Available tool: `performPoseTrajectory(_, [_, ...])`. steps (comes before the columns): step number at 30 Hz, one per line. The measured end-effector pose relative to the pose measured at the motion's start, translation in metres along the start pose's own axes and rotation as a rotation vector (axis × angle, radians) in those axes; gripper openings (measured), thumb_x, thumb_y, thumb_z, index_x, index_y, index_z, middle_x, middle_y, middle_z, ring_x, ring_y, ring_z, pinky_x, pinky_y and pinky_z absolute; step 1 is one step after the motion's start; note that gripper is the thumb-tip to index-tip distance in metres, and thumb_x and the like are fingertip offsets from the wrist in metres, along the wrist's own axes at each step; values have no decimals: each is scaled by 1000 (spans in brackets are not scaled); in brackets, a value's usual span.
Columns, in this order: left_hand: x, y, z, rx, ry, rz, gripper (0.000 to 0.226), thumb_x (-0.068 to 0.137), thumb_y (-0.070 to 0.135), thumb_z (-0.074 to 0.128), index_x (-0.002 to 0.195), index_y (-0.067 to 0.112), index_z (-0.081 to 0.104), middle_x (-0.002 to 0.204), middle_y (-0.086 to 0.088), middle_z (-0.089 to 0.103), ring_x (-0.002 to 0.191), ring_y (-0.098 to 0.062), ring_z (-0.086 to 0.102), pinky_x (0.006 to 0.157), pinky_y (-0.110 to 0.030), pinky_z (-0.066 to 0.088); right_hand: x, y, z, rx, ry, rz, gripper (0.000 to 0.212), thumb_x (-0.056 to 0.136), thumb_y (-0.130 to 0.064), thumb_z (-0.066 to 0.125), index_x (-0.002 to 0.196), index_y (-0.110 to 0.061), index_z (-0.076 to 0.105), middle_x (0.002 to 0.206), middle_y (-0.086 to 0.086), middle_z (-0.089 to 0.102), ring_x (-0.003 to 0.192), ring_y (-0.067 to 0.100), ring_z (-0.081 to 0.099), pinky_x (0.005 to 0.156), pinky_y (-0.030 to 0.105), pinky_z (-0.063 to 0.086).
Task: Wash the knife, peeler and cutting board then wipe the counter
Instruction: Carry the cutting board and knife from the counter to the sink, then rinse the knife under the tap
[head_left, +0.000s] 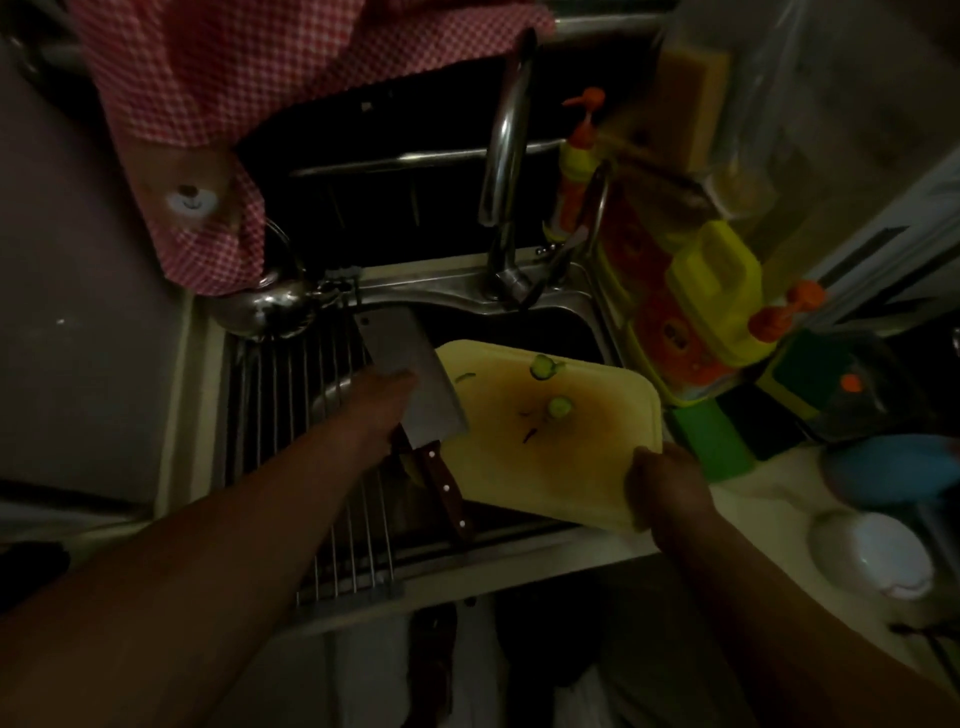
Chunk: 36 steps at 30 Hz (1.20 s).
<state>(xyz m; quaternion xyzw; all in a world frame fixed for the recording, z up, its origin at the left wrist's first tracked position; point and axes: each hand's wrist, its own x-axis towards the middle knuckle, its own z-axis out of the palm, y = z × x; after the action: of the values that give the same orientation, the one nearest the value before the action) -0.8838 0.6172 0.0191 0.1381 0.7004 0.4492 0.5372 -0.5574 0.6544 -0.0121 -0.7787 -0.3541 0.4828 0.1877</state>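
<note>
Cutting board (550, 457) corner lies gripped by right hand (667, 483); left hand (382, 402) pinches knife (410, 364) blade.

Pale yellow cutting board (550, 452), cucumber scraps (558, 406) on it, tilted over the sink (457, 297); broad-bladed, wooden-handled knife (410, 374) at its left edge.

Legible text: none that I can read.
Item: yellow-green jug (712, 291), red-orange label (670, 332) on its side; print too dark and blurred to make out.
Item: pump bottle (575, 166), label unreadable.
Item: checked cloth (218, 78), bear-face patch (192, 200); a picture, not words.
</note>
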Motion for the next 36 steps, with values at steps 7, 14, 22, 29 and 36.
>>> performPoseTrajectory(7, [24,12,-27,7,130,8,59,78,45,64,130,18,66,118,-13,73,104,-32,72,96,-51,58,4,-10,43,-53,166,-67,51,97,-26,52,137,6,51,122,28,63,103,44,62,86,46,52])
performPoseTrajectory(14, [29,-16,-35,-118,141,11,54,78,44,76,125,20,67,114,-9,75,104,-29,73,92,-46,61,32,-24,95,-279,80,-96,43,106,-14,47,145,3,41,136,29,56,122,47,56,88,43,43])
performPoseTrajectory(22, [26,-47,-14,-164,81,-49,25,104,21,58,127,12,63,104,-5,72,91,-20,71,75,-32,58,80,-10,109,-491,-72,10,44,101,-16,60,140,3,53,139,24,59,128,39,57,93,39,47])
performPoseTrajectory(29, [21,-53,29,-254,46,-66,31,103,18,61,131,6,61,112,-14,72,87,-22,73,54,-25,58,37,-17,85,-319,-199,-197,50,102,-47,56,134,-9,60,131,20,65,119,37,63,88,36,48])
performPoseTrajectory(36, [24,-59,69,-460,82,-136,42,96,35,70,130,12,64,121,-15,74,101,-31,75,71,-38,63,-57,-24,64,-467,-588,-422,37,96,-53,66,127,-33,62,105,-15,66,97,7,65,81,21,51])
